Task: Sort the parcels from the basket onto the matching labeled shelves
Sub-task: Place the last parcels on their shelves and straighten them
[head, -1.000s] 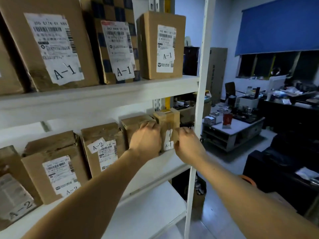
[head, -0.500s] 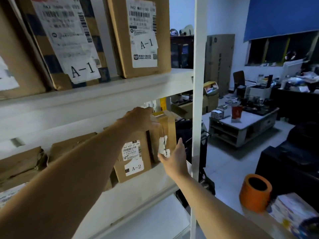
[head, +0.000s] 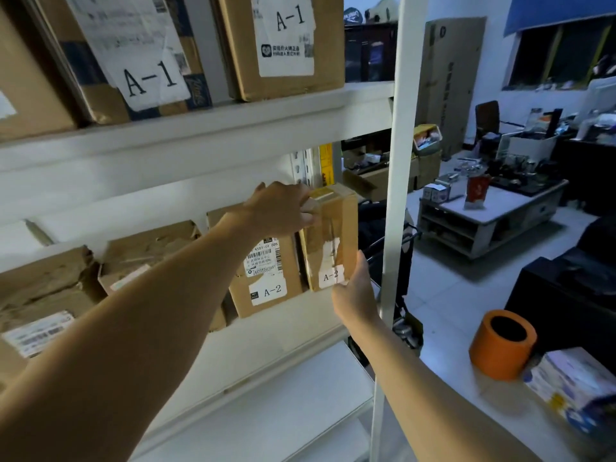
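The small taped parcel (head: 328,235) marked A-2 stood upright at the right-hand end of the middle shelf (head: 293,315), and both hands were on it! It sat just beside a larger A-2 box (head: 266,278), touching or nearly touching it, with the white upright post (head: 395,195) just to its right. The left hand (head: 283,210) came over the parcel's top left corner, fingers curled onto the upper edge and gripping it. The right hand (head: 355,291) lay flat and relaxed against the lower right front corner, fingers straight, steadying the box without closing round it.

Above the parcel, the upper shelf (head: 200,128) carried the A-1 boxes (head: 283,45), so this one looked to be on its matching level.

As for handling, it looked a light one: stiff cardboard, small enough for one hand, and it should keep its shape under a squeeze. The glossy tape across its front could be slippery, so the bare cardboard edges at top and side seemed the safer hold. Standing tall and narrow, it might tip if nudged; whether its base sat fully flat on the shelf was hard to say behind the right hand.
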